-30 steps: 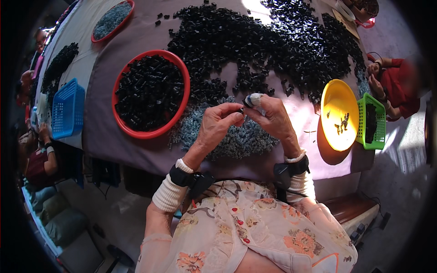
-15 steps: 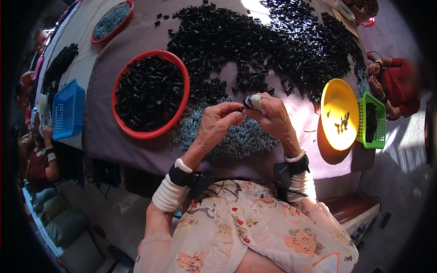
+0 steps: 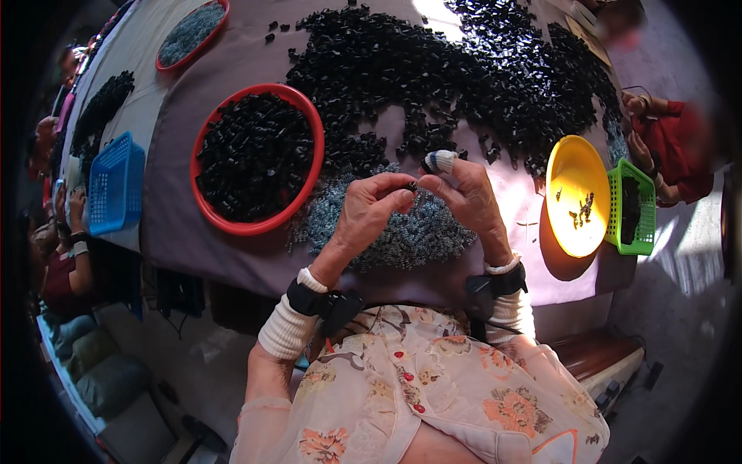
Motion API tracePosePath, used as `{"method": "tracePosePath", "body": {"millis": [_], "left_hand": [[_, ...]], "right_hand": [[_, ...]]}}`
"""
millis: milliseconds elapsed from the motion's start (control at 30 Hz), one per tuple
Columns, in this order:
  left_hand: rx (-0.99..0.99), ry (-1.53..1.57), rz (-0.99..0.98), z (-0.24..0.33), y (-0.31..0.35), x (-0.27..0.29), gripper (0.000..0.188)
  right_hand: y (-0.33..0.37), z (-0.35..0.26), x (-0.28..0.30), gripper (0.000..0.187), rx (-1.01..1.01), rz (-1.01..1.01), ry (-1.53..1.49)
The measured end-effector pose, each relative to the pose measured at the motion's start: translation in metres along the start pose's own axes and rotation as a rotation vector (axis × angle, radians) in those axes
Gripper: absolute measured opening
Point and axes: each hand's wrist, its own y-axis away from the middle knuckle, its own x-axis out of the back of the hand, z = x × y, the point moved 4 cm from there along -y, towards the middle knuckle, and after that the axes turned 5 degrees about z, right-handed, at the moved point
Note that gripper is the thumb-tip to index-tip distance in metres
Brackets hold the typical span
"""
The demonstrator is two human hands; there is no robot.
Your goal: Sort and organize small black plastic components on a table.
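Between the thumb and forefinger of my left hand [image 3: 369, 207] is a small black piece [image 3: 410, 186], too small to make out further. My right hand [image 3: 470, 196] is close beside it, its thumb tip next to the piece. A striped cloth cover [image 3: 440, 161] wraps its raised forefinger, which stands apart from the thumb. Under both hands lies a heap of small silvery metal parts [image 3: 394, 236] that look like springs. Beyond them spreads a large pile of small black pieces [image 3: 386, 69]. To the left, a red basin [image 3: 318, 166] holds many similar black pieces.
At the right, a yellow bowl [image 3: 570, 166] with several black pieces leans by a green basket [image 3: 645, 224]. A blue basket [image 3: 116, 189] and another red basin [image 3: 222, 17] are on the left. People sit at both sides; one in a red top [image 3: 672, 147] works at the right.
My right forefinger has lifted away from its thumb and the small black piece. My left hand stays in place, still pinching the piece.
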Motion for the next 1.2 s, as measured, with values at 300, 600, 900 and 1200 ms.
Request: {"method": "tracePosePath", "body": {"millis": [300,600,900,1200], "left_hand": [[0.0,0.027,-0.014,-0.001,0.0,-0.001,0.023],[0.027,0.014,0.008,0.001,0.0,-0.001,0.022],[0.002,-0.027,0.003,0.002,0.0,0.0,0.021],[0.0,0.009,-0.017,0.005,0.0,-0.003,0.022]], "right_hand": [[-0.001,-0.004,-0.005,0.014,0.197,-0.028,0.281],[0.001,-0.01,-0.002,0.015,0.254,-0.037,0.236],[0.002,-0.005,-0.002,0.018,0.261,-0.005,0.214],[0.002,-0.007,-0.001,0.016,0.319,-0.016,0.188]]}}
